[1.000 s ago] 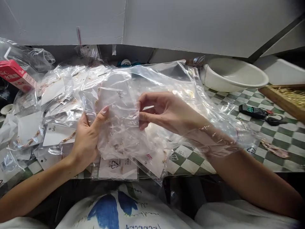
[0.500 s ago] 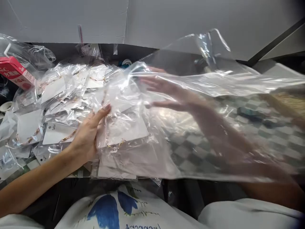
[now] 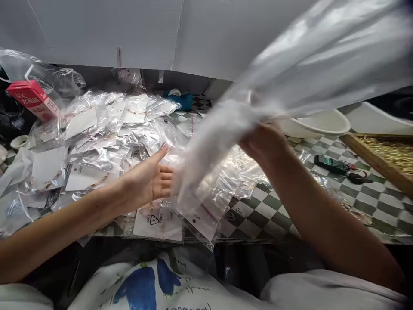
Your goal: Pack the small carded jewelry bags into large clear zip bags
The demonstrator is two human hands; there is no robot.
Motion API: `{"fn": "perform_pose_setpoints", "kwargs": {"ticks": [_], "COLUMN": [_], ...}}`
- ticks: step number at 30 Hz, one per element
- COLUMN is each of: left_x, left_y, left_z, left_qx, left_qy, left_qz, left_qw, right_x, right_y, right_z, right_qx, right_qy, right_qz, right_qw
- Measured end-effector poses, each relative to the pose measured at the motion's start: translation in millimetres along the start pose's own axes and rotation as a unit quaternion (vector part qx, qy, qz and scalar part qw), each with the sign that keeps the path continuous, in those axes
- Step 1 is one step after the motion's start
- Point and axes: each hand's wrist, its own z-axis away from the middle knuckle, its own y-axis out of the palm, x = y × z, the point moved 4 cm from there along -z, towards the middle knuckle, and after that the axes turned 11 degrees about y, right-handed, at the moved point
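Observation:
A large clear plastic bag [image 3: 222, 133], smeared by motion, sweeps from the middle of the table up to the top right. My right hand [image 3: 266, 140] is closed on its side; some of the fingers are hidden behind the plastic. Beside the bag's lower end is my left hand [image 3: 156, 178], thumb raised and fingers apart from it, with nothing seen in the grip. Whether its fingertips touch the bag is unclear. Below the hands, small clear packets with white cards [image 3: 158, 226] lie at the table's front edge.
Many bagged cards with beaded chains [image 3: 82, 122] are heaped at left, near a red drink carton [image 3: 32, 99]. At right are a white bowl [image 3: 322, 125], a dark handheld device [image 3: 332, 163] and a wooden tray [image 3: 380, 165] of gold-coloured pieces. A checkered cloth [image 3: 267, 206] covers the table.
The large bag, earlier stretched across the right side over my right arm, has swung up and bunched. My right hand is out of it and grips it from outside; my left hand has let go.

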Motion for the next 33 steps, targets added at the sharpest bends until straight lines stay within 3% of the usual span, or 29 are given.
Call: {"fn": "perform_pose_setpoints", "kwargs": {"ticks": [2,5,8,12,16,18,20,24,28,33], "left_x": [-14,-42,-58,-57,-63,-68,-75,-84,-82,-71], "left_y": [-8.5,-18.1,-14.0,-10.1,-14.2,-13.7,-12.3,-11.8,-13.5,-19.9], "left_z": [3,7,6,-9,-10,-5,0,6,5,2], "left_qx": [-0.011,-0.05,-0.04,-0.039,-0.058,-0.042,-0.035,-0.064,-0.083,0.007], "left_qy": [0.049,0.23,0.35,0.348,0.381,0.38,0.385,0.42,0.357,0.291], "left_qz": [-0.053,-0.128,-0.202,-0.268,-0.232,-0.222,-0.221,-0.194,-0.197,-0.224], "left_qw": [0.997,0.964,0.914,0.897,0.893,0.897,0.895,0.884,0.909,0.93], "right_x": [8,21,27,27,28,31,34,38,39,27], "right_y": [-18,-35,-26,-13,-26,-39,-48,-45,-37,-26], "right_z": [8,24,37,46,49,50,53,60,62,57], "right_qx": [-0.045,-0.111,-0.105,-0.049,0.055,0.024,-0.048,-0.124,-0.107,-0.018], "right_qy": [-0.081,-0.165,-0.149,-0.058,0.005,-0.012,-0.057,-0.102,-0.071,0.038], "right_qz": [-0.065,-0.082,-0.036,-0.026,-0.02,-0.024,-0.053,-0.138,-0.145,-0.139], "right_qw": [0.994,0.977,0.982,0.997,0.998,0.999,0.996,0.977,0.981,0.989]}}
